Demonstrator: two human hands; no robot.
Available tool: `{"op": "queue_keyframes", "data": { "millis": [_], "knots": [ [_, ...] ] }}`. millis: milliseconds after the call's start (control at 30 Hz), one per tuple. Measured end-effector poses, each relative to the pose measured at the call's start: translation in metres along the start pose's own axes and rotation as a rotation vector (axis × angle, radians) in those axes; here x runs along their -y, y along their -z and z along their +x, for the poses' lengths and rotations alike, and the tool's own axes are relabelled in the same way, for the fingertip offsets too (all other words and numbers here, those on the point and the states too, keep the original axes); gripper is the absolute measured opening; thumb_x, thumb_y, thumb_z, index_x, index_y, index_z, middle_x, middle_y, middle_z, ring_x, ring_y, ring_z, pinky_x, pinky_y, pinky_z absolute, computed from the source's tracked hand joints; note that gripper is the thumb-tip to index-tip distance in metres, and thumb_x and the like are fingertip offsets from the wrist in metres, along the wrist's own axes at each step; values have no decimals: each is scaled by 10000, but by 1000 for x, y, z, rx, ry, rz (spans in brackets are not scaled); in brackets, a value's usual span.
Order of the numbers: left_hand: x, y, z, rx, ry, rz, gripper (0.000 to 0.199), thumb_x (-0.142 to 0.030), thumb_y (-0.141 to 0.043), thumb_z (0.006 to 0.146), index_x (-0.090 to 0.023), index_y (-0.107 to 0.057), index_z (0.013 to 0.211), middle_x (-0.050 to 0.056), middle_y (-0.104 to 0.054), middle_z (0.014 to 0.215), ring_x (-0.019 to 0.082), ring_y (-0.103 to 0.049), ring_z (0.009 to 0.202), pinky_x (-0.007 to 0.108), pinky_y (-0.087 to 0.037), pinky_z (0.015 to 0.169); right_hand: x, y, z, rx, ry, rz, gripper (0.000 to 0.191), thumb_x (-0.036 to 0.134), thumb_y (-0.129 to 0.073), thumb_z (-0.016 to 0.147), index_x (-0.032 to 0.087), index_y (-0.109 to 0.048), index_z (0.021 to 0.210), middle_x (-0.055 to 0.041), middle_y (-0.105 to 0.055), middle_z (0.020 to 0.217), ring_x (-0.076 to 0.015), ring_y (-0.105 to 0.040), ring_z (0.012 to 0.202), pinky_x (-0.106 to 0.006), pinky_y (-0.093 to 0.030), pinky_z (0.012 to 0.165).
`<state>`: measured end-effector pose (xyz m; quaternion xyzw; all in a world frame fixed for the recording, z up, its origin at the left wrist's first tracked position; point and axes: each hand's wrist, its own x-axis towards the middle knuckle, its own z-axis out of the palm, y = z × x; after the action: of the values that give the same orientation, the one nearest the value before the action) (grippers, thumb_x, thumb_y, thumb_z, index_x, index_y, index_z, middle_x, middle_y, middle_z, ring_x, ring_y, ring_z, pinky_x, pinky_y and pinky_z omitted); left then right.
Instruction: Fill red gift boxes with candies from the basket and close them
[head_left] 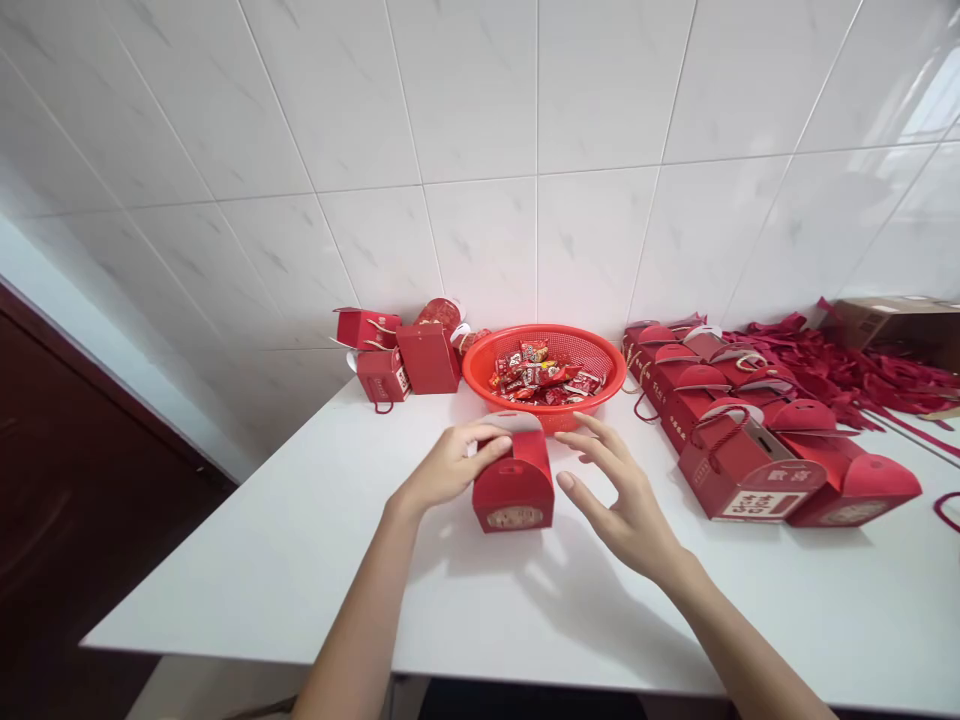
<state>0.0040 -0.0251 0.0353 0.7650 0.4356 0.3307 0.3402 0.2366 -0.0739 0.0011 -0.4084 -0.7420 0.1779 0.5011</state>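
Centre-frame, we had red box [513,492] unclosed; left hand [448,463] curled fingers there, pinch unclear; right hand [621,498] spread fingers; frame-right boxes [739,470] stood formed.

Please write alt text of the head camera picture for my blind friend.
A person's left hand touches a red cardboard box on a white table; the right hand is open beside it. Behind sits a round red plastic basket of wrapped packets, flanked by more red boxes.
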Motion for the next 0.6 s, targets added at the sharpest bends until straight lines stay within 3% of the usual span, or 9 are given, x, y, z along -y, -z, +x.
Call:
{"op": "queue_keyframes", "data": {
  "millis": [167, 300, 400, 467, 533, 600],
  "knots": [
    [-2, -29, -3, 123, 48, -260, 413, -518, -489, 964, -177, -720, 985, 70, -719, 1039, 224, -644, 985, 330, -514, 881, -2, -2, 3, 169, -60, 83, 346, 460, -580, 955, 303, -670, 1250, -103, -459, 1500, -291, -412, 1411, -510, -400, 1124],
    [1, -36, 1, 93, 120, -421, 385, -514, -504, 956, -168, -674, 968, 62, -709, 976, 226, -645, 991, 341, -506, 893, -4, -6, 1, 171, -146, 187, 345, 501, -583, 943, 293, -710, 1188, -96, -453, 1521, -296, -361, 1450, -519, -369, 1140],
    [1, -37, 2, 42, 142, -453, 306, -457, -593, 902, -174, -625, 788, 63, -719, 963, 270, -615, 1138, 386, -453, 1007, -6, -10, 2, 170, -205, 239, 318, 486, -564, 956, 308, -718, 1170, -78, -540, 1454, -281, -364, 1451, -522, -352, 1149],
    [2, -37, 2, 30, 158, -443, 239, -387, -651, 843, -178, -608, 735, 70, -724, 1060, 292, -565, 1240, 407, -405, 1073, -9, -12, 4, 191, -222, 222, 303, 453, -572, 954, 302, -712, 1175, -81, -608, 1377, -285, -373, 1446, -543, -349, 1146],
    [3, -35, 1, 55, 185, -462, 154, -300, -663, 780, -182, -670, 880, 71, -690, 1225, 298, -549, 1272, 412, -419, 1070, -11, -13, 4, 216, -220, 176, 309, 423, -608, 930, 285, -703, 1191, -96, -602, 1382, -302, -381, 1440, -554, -368, 1128],
    [4, -33, -1, 87, 196, -486, 386, -218, -624, 718, -205, -688, 1098, 62, -641, 1338, 297, -539, 1291, 405, -444, 1052, -11, -13, 5, 246, -202, 129, 330, 407, -642, 908, 278, -696, 1207, -107, -545, 1444, -317, -394, 1430, -541, -401, 1104]
  ]
}}
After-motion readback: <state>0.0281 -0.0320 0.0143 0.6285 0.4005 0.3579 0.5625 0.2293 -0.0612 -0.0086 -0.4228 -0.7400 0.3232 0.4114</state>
